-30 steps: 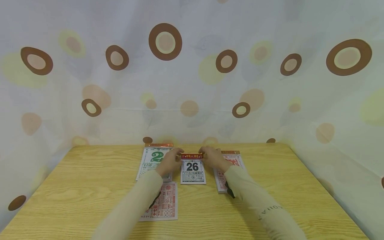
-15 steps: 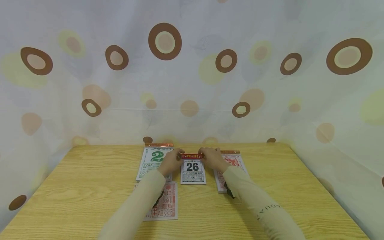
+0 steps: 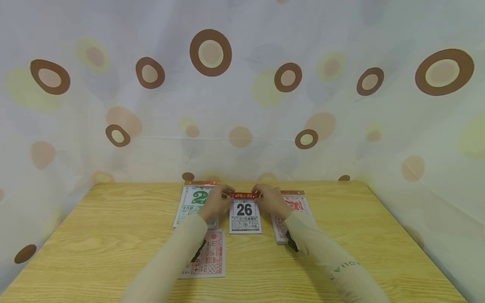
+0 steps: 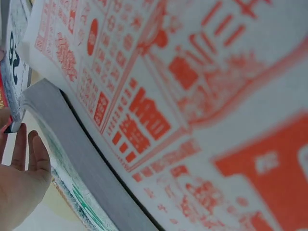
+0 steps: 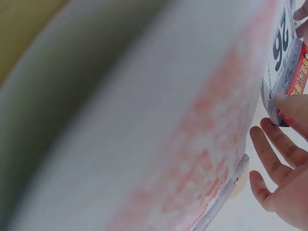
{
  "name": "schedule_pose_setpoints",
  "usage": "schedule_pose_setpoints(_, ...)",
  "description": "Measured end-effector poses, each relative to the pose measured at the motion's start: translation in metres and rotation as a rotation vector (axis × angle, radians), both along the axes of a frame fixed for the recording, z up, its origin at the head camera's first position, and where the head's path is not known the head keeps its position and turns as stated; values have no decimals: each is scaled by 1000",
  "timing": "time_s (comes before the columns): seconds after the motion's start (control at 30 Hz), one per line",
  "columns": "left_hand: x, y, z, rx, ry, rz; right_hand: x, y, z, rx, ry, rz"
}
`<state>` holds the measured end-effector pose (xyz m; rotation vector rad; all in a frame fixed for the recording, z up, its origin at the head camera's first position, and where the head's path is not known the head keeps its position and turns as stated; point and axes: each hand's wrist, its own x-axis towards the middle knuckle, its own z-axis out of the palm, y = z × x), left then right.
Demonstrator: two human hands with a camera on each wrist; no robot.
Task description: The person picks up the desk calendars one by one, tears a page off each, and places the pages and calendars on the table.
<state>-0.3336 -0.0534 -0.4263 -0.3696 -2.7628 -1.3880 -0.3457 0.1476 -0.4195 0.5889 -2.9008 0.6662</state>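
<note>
A small calendar pad with a black 26 (image 3: pixel 245 216) and a red top strip (image 3: pixel 244 195) lies between the two hands. At the strip's left end, the left hand (image 3: pixel 217 203) pinches the pad's corner; its fingers show at the edge in the left wrist view (image 4: pixel 21 180). The right hand (image 3: pixel 272 200) pinches the strip's right end. In the right wrist view its thumb rests on the pad's face (image 5: pixel 280 72), with some fingers (image 5: pixel 275 163) spread away from it. Both forearms are in cream sleeves.
Left of the pad lies a calendar with a green numeral (image 3: pixel 187 206); nearer is a red-printed one (image 3: pixel 214 256), partly under the left forearm. Another red-printed calendar (image 3: pixel 279 231) lies by the right wrist. Behind the wooden table (image 3: pixel 113 235) hangs a patterned curtain (image 3: pixel 242 105).
The pad's red strip has risen slightly at its top edge, and both hands have closed in a little on its ends. The head view has shifted slightly.
</note>
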Motion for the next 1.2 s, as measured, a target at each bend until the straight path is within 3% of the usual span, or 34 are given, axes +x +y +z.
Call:
schedule_pose_setpoints(0.27,-1,-5,6,137,-6,-59,0,6,6,-184,8,76)
schedule_pose_setpoints(0.47,4,-6,21,151,24,-74,4,12,13,-274,-2,115)
schedule_pose_setpoints(0.57,5,-7,26,173,28,-110,8,14,19,-325,21,153)
schedule_pose_setpoints(0.97,10,-19,44,244,-34,-263,19,17,32,-393,88,209)
schedule_pose_setpoints(1.2,13,-27,56,274,-76,-312,24,17,43,-392,133,226)
